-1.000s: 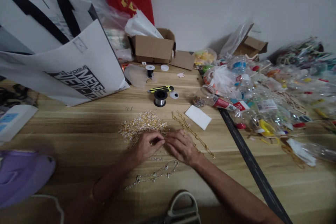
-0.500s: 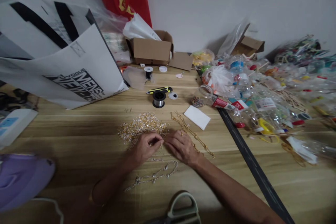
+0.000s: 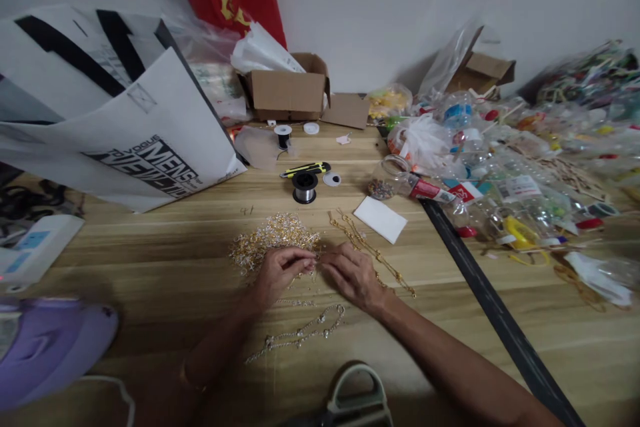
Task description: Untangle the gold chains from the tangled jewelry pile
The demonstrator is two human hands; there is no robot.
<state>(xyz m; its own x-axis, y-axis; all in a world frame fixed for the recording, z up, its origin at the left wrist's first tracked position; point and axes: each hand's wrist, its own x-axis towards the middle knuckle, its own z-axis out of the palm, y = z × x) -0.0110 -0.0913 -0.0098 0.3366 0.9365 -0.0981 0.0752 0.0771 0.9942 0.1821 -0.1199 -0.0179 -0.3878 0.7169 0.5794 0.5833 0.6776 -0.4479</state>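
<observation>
Left grip (image 3: 280,271), right grip (image 3: 353,275) tight on tiny glittery piece (image 3: 318,256) beside gold-silver heap (image 3: 273,238)

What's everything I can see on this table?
bead pile: one, gold and silver, centre
gold chain: one, gold, right of pile
silver chain: one, silver, nearest the camera
wire spool: one, black, behind pile
utility knife: one, yellow-black, behind spool
card: one, white, right of spool
cardboard box: one, brown, by wall
tote bag: one, white-black, left
plastic clutter: many, mixed, right
left hand: one, fingertips meeting the right's
right hand: one, beside gold chain
</observation>
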